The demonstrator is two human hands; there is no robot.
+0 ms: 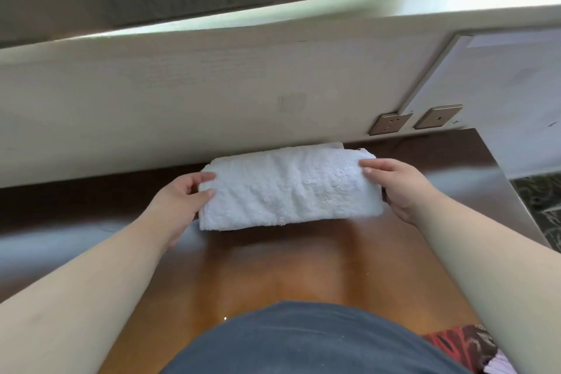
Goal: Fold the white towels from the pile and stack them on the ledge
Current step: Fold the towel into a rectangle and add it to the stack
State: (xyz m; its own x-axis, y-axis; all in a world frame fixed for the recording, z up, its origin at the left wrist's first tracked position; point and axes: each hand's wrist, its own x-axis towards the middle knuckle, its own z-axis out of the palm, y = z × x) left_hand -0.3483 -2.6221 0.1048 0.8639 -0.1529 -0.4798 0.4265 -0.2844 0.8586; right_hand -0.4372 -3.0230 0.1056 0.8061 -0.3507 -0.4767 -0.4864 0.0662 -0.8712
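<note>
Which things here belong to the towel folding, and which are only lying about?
Belong to the job:
folded towel
left hand
right hand
ledge

Only lying about:
two wall sockets
red patterned cloth
wooden table

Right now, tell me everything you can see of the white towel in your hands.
The white towel is thick, fluffy terry cloth, folded into a long, plump rectangle lying crosswise. The left hand grips its left end and the right hand its right end, thumbs on top. It sits over the dark wooden table, near the pale wall panel; whether it rests or hovers is unclear.
</note>
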